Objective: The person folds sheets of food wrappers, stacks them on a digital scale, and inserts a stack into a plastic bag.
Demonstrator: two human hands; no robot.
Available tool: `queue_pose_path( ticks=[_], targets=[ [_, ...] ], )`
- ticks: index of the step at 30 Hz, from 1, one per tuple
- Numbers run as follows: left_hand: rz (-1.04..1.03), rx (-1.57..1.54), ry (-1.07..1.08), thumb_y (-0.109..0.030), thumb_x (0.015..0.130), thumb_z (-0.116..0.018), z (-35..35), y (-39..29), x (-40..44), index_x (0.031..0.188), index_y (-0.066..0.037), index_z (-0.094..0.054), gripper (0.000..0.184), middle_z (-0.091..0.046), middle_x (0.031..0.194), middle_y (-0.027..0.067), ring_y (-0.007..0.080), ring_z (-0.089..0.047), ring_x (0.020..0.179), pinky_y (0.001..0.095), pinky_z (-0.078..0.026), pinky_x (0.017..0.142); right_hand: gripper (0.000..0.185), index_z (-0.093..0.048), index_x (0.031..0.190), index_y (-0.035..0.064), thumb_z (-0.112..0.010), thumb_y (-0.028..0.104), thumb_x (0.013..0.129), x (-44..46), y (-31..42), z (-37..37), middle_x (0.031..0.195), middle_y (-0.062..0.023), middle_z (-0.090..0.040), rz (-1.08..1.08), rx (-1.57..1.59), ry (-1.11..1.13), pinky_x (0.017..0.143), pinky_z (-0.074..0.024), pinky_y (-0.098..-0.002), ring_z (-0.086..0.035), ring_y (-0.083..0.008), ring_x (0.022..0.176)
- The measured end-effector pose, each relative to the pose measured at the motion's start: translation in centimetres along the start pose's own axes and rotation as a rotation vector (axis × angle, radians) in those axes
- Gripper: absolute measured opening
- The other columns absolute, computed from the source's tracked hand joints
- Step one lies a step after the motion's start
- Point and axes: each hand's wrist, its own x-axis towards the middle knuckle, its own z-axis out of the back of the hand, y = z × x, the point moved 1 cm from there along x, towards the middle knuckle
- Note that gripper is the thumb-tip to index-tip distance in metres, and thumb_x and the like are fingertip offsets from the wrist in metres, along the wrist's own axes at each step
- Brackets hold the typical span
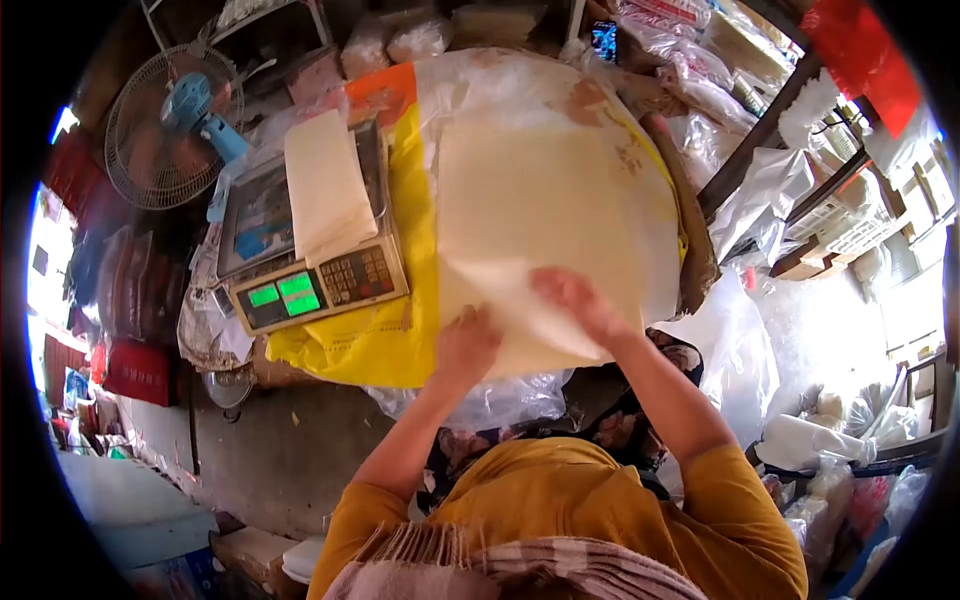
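Head view. The pale sheets [540, 200] lie broad side up on the padded surface [500, 85], directly in front of the person. The position appears chosen so that both forearms reach the near edge without stretching. Yellow sheeting [350, 348] covers the left part of the surface, presumably to keep the sheets off whatever lies beneath.

The scale [315, 290] stands to the left of the sheets, its lit display tilted towards the person, which would make the figures readable from this position. A narrow pale stack [325, 180] lies lengthwise on its platform, its near end close to the keypad; the platform evidently carries its weight. A fan [175, 125] stands beyond, to the far left.

Fingers. The left hand [468, 340] is at the near left corner of the sheets, fingers curled and pointing down to the paper; contact is apparent, but whether they pinch the edge cannot be determined. The right hand [575, 300] is over the near part of the sheets, fingers bent and close together beside a blurred, raised portion of paper. Motion blur prevents confirming a grip there.
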Motion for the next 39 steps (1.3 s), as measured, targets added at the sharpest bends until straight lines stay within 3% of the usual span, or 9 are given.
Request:
queue_pose_path(
  ticks=[6,9,13,15,19,25,28,31,39],
  targets=[
    [-0.422,0.336,-0.566,-0.043,0.085,-0.055,-3.0,-1.3,1.0,0.132,0.000,-0.044,0.064,-0.041,0.134,0.0248,0.0444,-0.031,0.128,0.0544,-0.020,0.108,0.057,-0.045,0.136,0.0101,-0.057,0.027,0.083,-2.1,-2.9,-3.2,0.140,-0.0141,-0.042,-0.125,-1.109,-0.102,0.092,-0.0393,-0.0530,-0.045,-0.0313,0.123],
    [-0.318,0.464,-0.596,-0.052,0.086,-0.050,-4.5,-0.6,1.7,0.134,0.007,-0.038,0.077,-0.033,0.141,0.0254,0.0430,-0.022,0.135,0.0518,-0.014,0.111,0.052,-0.056,0.126,0.0144,-0.052,0.008,0.075,-0.4,-4.7,3.8,0.124,-0.0114,-0.057,0.343,-1.686,-0.313,0.073,-0.0467,-0.0379,-0.058,-0.0266,0.101],
    [-0.290,0.510,-0.513,-0.055,0.087,-0.046,-3.6,-1.2,1.1,0.136,0.008,-0.032,0.081,-0.028,0.144,0.0272,0.0434,-0.022,0.136,0.0507,-0.014,0.112,0.020,-0.070,0.097,0.0089,-0.051,0.009,0.089,-2.0,17.2,7.1,0.067,-0.0160,-0.061,0.192,-1.076,-1.025,0.056,-0.0470,-0.0333,-0.058,-0.0245,0.055],
    [-0.263,0.527,-0.496,-0.056,0.087,-0.045,-3.8,-1.1,1.2,0.138,0.007,-0.030,0.082,-0.026,0.146,0.0254,0.0421,-0.019,0.137,0.0496,-0.013,0.112,0.032,-0.061,0.110,0.0063,-0.050,0.000,0.081,-5.2,23.7,3.4,0.087,-0.0139,-0.067,0.475,-1.187,-0.993,0.053,-0.0506,-0.0344,-0.063,-0.0268,0.063],
    [-0.294,0.246,-0.457,-0.049,0.086,-0.053,-4.5,0.7,1.9,0.139,0.003,-0.029,0.078,-0.025,0.147,0.0229,0.0393,-0.020,0.137,0.0473,-0.016,0.112,0.042,-0.057,0.115,0.0020,-0.052,0.000,0.074,-6.2,17.3,0.3,0.104,-0.0122,-0.064,0.792,-1.338,-0.544,0.071,-0.0531,-0.0337,-0.064,-0.0259,0.084],
    [-0.576,-0.090,-0.956,-0.013,0.080,-0.065,0.8,-0.5,-0.3,0.129,-0.002,-0.044,0.054,-0.048,0.132,0.0189,0.0236,-0.048,0.120,0.0362,-0.038,0.099,0.046,-0.055,0.122,0.0054,-0.054,0.001,0.075,-8.9,5.4,-1.9,0.110,-0.0119,-0.062,0.254,-1.333,-0.055,0.087,-0.0482,-0.0360,-0.061,-0.0269,0.098],
    [-0.789,-0.040,-0.281,-0.005,0.081,-0.062,-0.3,5.5,0.3,0.112,-0.003,-0.060,0.031,-0.063,0.112,0.0131,0.0163,-0.058,0.104,0.0311,-0.045,0.090,0.046,-0.048,0.129,0.0022,-0.056,0.011,0.084,-11.2,8.4,-0.1,0.118,-0.0165,-0.058,-0.052,-0.756,0.190,0.092,-0.0457,-0.0393,-0.059,-0.0292,0.106],
    [-0.240,-0.450,-0.123,0.002,0.080,-0.058,1.1,3.6,-2.2,0.096,-0.002,-0.066,0.018,-0.069,0.094,0.0071,0.0140,-0.064,0.086,0.0277,-0.049,0.079,0.061,-0.040,0.134,-0.0056,-0.061,0.030,0.088,-14.0,9.2,6.4,0.128,-0.0228,-0.052,0.039,0.190,0.357,0.096,-0.0439,-0.0424,-0.056,-0.0318,0.114],
    [-0.003,-0.655,-0.367,-0.006,0.081,-0.061,2.4,3.1,1.2,0.098,0.000,-0.062,0.018,-0.066,0.076,0.0050,0.0137,-0.063,0.072,0.0275,-0.050,0.069,0.039,-0.062,0.103,0.0012,-0.072,0.030,0.078,-7.5,-0.4,10.4,0.083,-0.0041,-0.065,-0.062,-0.233,-0.580,0.071,-0.0471,-0.0246,-0.059,-0.0109,0.076]
  ],
)
